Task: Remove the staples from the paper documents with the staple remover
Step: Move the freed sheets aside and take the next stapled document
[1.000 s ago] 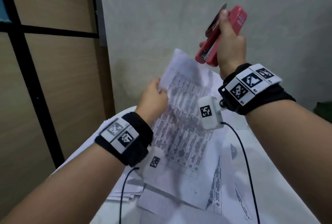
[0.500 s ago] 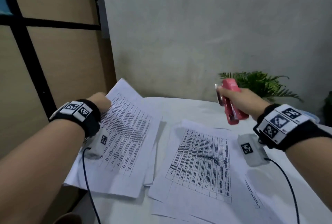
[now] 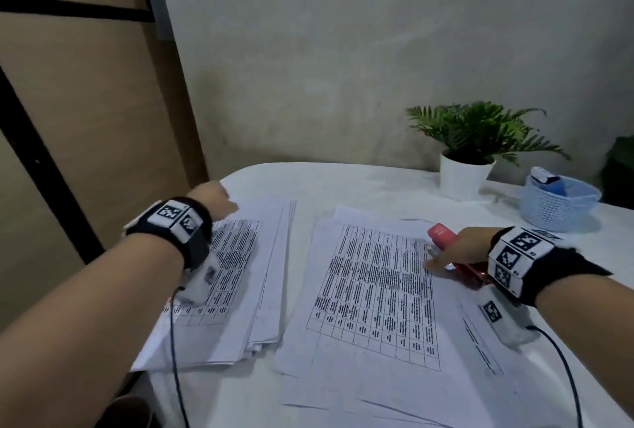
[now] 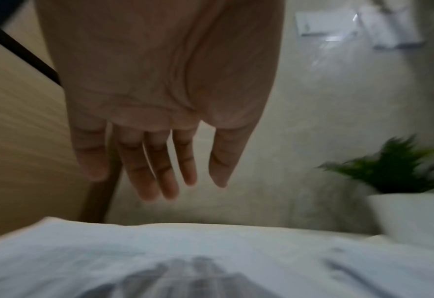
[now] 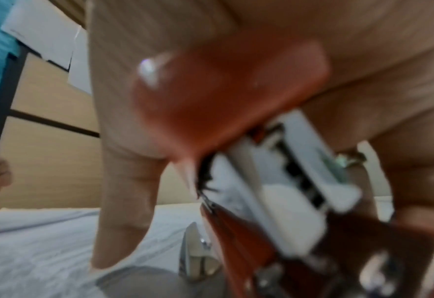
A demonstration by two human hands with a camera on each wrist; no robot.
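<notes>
Two lots of printed table sheets lie on the white table: a left stack point(image 3: 236, 290) and a right document point(image 3: 377, 294). My left hand point(image 3: 214, 198) hovers over the far end of the left stack with its fingers point(image 4: 160, 173) straight and empty. My right hand point(image 3: 456, 251) holds the red staple remover point(image 3: 442, 234) low over the right document's right edge, with one finger touching the paper. In the right wrist view the red staple remover point(image 5: 226, 104) fills the palm and its metal tip point(image 5: 198, 254) sits just above the sheet.
A potted fern in a white pot point(image 3: 463, 177) stands at the back of the table, beside a pale blue woven basket point(image 3: 559, 204). A grey wall lies behind, wooden panels to the left. The table's left edge runs close under the left stack.
The sheet my left hand held up has been laid on the left stack and released. My right hand has come down with the staple remover to the right document.
</notes>
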